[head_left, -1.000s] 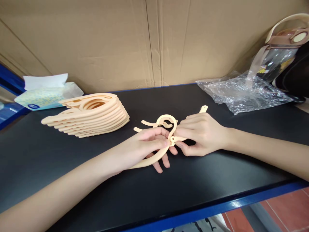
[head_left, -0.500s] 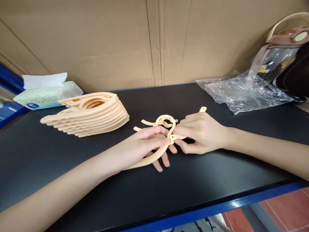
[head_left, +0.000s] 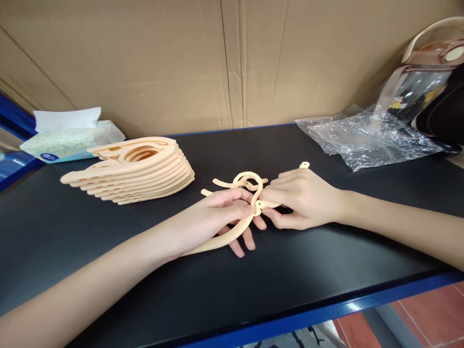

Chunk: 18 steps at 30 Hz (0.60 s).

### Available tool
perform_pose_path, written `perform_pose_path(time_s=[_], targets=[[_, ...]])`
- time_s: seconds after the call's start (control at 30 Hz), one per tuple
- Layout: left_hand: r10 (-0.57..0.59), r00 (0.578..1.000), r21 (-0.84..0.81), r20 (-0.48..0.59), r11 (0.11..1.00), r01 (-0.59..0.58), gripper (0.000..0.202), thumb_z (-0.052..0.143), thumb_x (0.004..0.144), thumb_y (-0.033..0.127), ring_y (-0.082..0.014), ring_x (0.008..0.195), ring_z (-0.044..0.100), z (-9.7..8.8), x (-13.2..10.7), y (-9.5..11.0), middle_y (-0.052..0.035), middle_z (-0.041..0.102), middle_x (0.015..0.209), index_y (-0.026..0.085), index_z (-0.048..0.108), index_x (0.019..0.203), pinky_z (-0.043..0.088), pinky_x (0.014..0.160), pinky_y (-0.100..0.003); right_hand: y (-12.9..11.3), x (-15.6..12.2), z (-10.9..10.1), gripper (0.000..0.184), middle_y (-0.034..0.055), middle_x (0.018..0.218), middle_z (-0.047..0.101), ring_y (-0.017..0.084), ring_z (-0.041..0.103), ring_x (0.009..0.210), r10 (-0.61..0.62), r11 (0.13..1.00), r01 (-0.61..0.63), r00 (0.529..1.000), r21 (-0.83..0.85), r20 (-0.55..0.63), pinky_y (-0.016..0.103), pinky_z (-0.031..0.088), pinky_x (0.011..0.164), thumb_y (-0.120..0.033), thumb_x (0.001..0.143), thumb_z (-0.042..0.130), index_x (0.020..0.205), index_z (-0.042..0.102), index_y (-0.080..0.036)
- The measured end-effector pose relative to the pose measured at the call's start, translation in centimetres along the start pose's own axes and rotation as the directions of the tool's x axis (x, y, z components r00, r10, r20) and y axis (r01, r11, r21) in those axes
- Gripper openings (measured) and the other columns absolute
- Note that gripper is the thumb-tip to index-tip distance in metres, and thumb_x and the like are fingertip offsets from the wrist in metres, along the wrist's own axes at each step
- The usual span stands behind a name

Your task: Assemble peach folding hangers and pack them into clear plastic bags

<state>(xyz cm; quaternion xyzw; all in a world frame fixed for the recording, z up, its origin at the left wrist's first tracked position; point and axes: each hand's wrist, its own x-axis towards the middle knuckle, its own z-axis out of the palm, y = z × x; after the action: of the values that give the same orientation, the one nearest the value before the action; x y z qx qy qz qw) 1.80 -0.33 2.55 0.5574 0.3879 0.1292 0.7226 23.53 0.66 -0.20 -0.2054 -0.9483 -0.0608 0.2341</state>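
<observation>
Both hands meet at the middle of a black table point(head_left: 308, 261), holding a peach plastic folding hanger point(head_left: 253, 186) by its centre joint. My left hand point(head_left: 217, 217) pinches the left arm of the hanger, which curves back under my wrist. My right hand point(head_left: 304, 198) is closed round the right arm, whose tip pokes out behind the knuckles. The hook curls up between the two hands. A loose hanger piece point(head_left: 224, 184) lies just behind it on the table.
A stack of several folded peach hangers point(head_left: 134, 169) sits at the left. A tissue pack point(head_left: 68, 140) lies at the far left, crumpled clear plastic point(head_left: 362, 137) and a bag point(head_left: 431, 77) at the back right. Cardboard point(head_left: 224, 63) walls the back.
</observation>
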Motion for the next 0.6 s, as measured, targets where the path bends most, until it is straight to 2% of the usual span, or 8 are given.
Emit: perform_pose_path(time_s=[0.17,0.6], targets=[[0.017,1.000,0.023,0.003,1.000,-0.017,0.012,0.052,0.095,0.024,-0.0142,0.070,0.068,-0.06,-0.02,-0.11,-0.0035,0.065,0.090,0.015,0.059,0.092,0.059,0.058,-0.024,0.00,0.01,-0.11,0.015,-0.0043,0.061,0.060,0.010,0.044,0.049,0.012,1.000,-0.012,0.999,0.003,0.044,0.024,0.033,0.055,-0.018,0.087,0.049,0.075,0.057,-0.019],[0.035,0.999,0.023,0.017,0.999,-0.035,0.012,0.051,0.096,0.022,-0.0134,0.070,0.068,-0.04,-0.05,-0.05,-0.0031,0.064,0.092,0.015,0.060,0.100,0.060,0.058,-0.023,-0.12,0.04,-0.07,0.016,-0.0041,0.060,0.060,0.011,0.042,0.048,0.053,0.999,-0.052,0.997,-0.016,0.060,0.025,0.031,0.054,-0.022,0.090,0.049,0.078,0.059,-0.019]])
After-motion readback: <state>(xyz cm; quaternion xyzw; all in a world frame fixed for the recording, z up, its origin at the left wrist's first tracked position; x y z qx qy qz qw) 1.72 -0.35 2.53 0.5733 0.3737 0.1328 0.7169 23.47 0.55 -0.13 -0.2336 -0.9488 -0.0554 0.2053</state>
